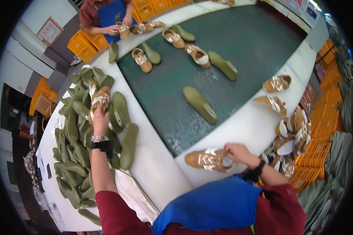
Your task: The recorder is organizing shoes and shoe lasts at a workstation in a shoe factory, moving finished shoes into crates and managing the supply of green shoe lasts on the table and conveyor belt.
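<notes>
My left hand point(100, 116), reaching over the heap of green shoe lasts point(76, 152), is closed on a tan sneaker point(100, 96) with white trim. Its fingers are partly hidden behind the hand. On the white table edge close to me lies another tan sneaker point(204, 159) with white laces. My right hand point(239, 152) pinches that one at its heel opening. Two loose green lasts point(128, 147) lie by the heap's right side. On the dark green belt point(161, 117) there is a single last point(200, 105), and farther off are several sneakers point(197, 55) beside lasts.
Two sneakers point(276, 83) stand on the right rim of the table. Beyond them, a pile of sneakers point(294, 135) rises over orange crates point(315, 156). Across the belt a person in a blue apron point(111, 17) handles a shoe. More orange crates point(82, 45) stand behind.
</notes>
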Demonstrator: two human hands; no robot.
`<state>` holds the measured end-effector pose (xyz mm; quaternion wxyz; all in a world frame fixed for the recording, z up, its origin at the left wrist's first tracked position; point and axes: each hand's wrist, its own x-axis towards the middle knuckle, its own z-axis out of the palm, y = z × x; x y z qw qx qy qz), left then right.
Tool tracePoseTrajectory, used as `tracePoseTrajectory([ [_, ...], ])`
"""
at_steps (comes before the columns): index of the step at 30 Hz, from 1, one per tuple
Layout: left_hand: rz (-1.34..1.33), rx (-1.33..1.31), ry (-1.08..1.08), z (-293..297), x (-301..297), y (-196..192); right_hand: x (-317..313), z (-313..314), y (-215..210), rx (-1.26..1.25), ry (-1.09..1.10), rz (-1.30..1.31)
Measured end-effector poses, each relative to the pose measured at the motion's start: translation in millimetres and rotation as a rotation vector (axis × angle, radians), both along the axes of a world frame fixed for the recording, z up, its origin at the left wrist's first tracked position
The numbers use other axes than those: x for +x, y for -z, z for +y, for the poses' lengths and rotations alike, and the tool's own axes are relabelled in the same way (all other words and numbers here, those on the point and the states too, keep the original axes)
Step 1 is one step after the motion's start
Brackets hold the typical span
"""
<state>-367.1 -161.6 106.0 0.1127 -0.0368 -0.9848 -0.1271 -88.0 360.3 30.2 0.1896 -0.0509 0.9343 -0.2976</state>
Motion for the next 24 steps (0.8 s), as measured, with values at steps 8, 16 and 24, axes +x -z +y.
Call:
tracePoseTrajectory([
  [8,-0.168,0.465,0.509,277.9,239.9,6.0,-6.3,-26.5,-20.9,-0.297,0.265,0.116],
  [16,0.163,0.417,0.486,308.3,279.7,-6.0,37.9,-29.5,-58.4,-0.545,0.362,0.339],
  [24,0.203,0.409,0.333,286.6,264.8,-11.0,49.0,-48.5,-112.0,-0.169,0.005,0.868],
])
